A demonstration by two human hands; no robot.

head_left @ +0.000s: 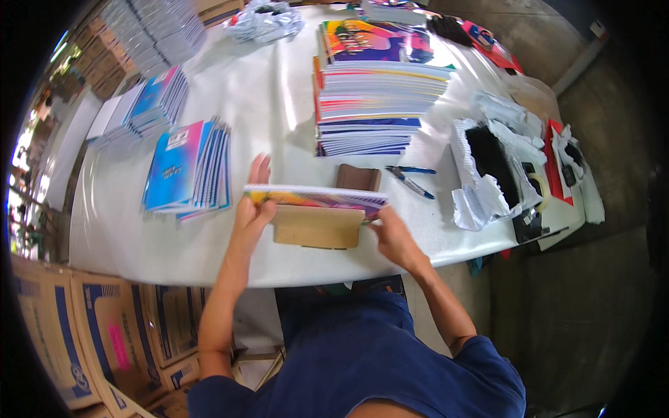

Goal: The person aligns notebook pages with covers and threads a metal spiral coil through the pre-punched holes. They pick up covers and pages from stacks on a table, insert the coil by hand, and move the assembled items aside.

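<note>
One white-covered table (265, 97) fills most of the view, its near edge curving just in front of the person. On it stand one tall stack of notebooks (376, 104) at the far middle, one fanned pile of blue-covered notebooks (187, 169) to the left, and two more fanned piles (157, 97) beyond that toward the far left corner. Torn white paper wrapping with black spiral bindings (491, 164) lies at the right edge. Cardboard boxes (83, 327) crowd the concrete floor below on the left.

A single notebook (317, 197) is held on edge at the near middle of the table, above one tan wooden block (317, 228). The left hand (252, 209) clasps its left end, fingers spread upward; the right hand (390, 233) pinches its right end. One brown block (359, 177) and one pair of blue-handled pliers (411, 180) lie just behind. Bare tabletop lies open between the piles.
</note>
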